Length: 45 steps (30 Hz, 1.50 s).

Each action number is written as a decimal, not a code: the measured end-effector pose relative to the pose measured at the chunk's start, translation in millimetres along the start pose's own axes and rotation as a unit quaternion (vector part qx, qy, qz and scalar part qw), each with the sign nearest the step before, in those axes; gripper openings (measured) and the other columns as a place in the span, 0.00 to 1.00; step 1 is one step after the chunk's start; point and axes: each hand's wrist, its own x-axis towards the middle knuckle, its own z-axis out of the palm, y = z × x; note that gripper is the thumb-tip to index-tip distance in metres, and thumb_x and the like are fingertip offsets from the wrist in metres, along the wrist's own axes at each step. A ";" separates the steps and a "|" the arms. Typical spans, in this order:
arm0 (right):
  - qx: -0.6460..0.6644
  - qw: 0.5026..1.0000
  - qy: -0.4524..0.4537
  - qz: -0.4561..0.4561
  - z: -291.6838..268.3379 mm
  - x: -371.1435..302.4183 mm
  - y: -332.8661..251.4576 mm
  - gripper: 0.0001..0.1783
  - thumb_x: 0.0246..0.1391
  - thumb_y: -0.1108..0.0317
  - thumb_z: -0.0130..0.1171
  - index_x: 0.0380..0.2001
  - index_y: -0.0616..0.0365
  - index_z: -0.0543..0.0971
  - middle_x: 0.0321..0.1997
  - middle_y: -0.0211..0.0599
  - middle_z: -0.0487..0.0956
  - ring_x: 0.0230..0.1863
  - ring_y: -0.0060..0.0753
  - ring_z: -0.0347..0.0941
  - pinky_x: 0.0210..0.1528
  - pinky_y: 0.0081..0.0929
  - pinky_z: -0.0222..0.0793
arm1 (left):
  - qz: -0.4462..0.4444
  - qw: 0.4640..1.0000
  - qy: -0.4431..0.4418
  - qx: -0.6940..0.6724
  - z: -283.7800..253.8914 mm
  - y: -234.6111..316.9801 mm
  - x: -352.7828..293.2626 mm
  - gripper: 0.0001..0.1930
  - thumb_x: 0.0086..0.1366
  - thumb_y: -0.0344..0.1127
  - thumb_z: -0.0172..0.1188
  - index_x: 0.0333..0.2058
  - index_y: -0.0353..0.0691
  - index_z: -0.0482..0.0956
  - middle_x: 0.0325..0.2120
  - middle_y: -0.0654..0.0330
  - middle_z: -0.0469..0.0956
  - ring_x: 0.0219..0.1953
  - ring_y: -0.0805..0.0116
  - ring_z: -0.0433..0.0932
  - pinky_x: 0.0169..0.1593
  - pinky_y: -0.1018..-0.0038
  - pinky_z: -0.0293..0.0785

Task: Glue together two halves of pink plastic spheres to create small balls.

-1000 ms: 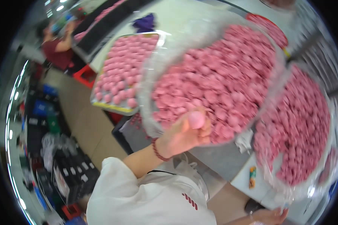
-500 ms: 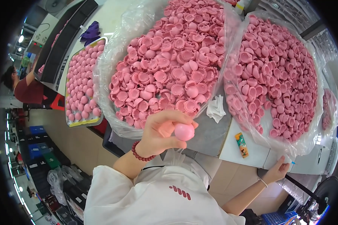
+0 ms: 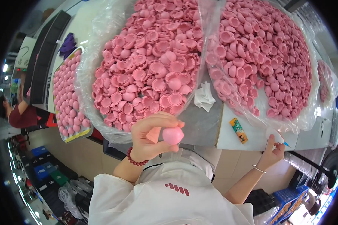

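Observation:
Between the thumb and fingers of my left hand (image 3: 148, 137) is a pink plastic ball (image 3: 172, 135), held up in front of my chest. The hand is closed on it, near the front edge of a heap of pink half shells (image 3: 150, 63). At the right, my right hand (image 3: 271, 154) grips a small white bottle (image 3: 275, 135) with a thin blue tip, by the table's front edge. Its fingers partly hide the bottle. A second heap of pink half shells (image 3: 285, 71) lies beyond this hand, in a clear plastic bag (image 3: 251, 112).
A tray (image 3: 77, 137) of whole pink balls stands at the left, with a purple cloth (image 3: 67, 45) behind it. A crumpled white tissue (image 3: 204, 96) and an orange-green lighter (image 3: 238, 130) lie between the heaps and my body. Another person (image 3: 20, 116) is at the far left.
The view has shifted, so the heaps and tray sit further left. My right hand has risen with the white bottle, which shows more now. My left hand still holds the ball.

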 end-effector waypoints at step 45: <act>0.404 0.911 -0.086 -0.004 50.9 -51.2 -129.9 0.10 0.50 0.69 0.48 0.29 0.64 0.76 0.32 0.43 0.76 0.43 0.42 0.66 0.46 0.37 0.60 | 0.095 0.975 -0.025 0.201 39.6 -11.5 9.8 0.22 0.38 0.19 0.66 0.36 0.34 0.71 0.32 0.53 0.76 0.39 0.61 0.75 0.53 0.56 0.61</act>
